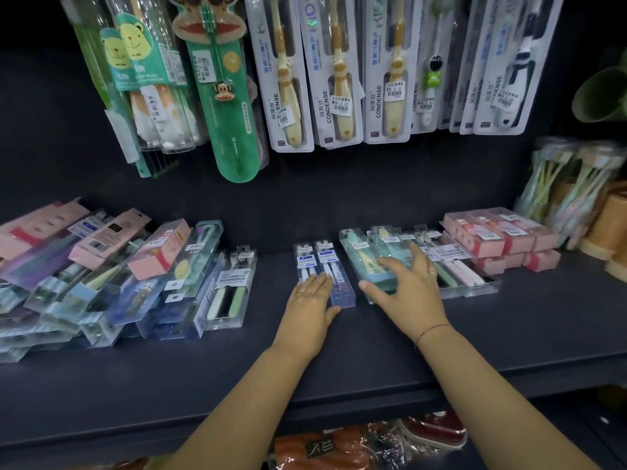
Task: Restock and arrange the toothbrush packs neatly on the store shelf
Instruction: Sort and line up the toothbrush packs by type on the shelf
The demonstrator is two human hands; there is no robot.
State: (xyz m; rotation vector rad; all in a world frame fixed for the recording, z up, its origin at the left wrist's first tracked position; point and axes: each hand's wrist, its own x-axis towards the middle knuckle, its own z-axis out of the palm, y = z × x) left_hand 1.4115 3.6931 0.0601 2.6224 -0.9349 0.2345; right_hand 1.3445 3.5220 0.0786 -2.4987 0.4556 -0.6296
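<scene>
At the left of the dark matte store shelf (509,334), a loose heap of clear plastic toothbrush packs (101,273) is seen. They are overlapped and skewed at differing angles, so this part is judged not yet arranged. At its right edge a clear pack with one white and one green brush (227,293) lies nearly square to the shelf.

In the middle, a narrow clear pack of blue-and-white toothbrushes (322,262) is laid flat. Its long axis runs front to back and its hang-tab end points at the back wall. The left hand (312,300) is pressed on its near end with fingers straight and together; nothing is gripped. The pack is probably being steadied or slid into line.

Just beside it, a teal-tinted clear pack holding a yellow brush (363,259) is covered by the right hand (407,286). The fingers are spread flat across the top and not curled round it, apparently so it can be nudged parallel to its neighbours. Its tab end also points backward, turned slightly left.

Further right, stacked pink boxed packs (502,235) are set in a tidy row.
</scene>
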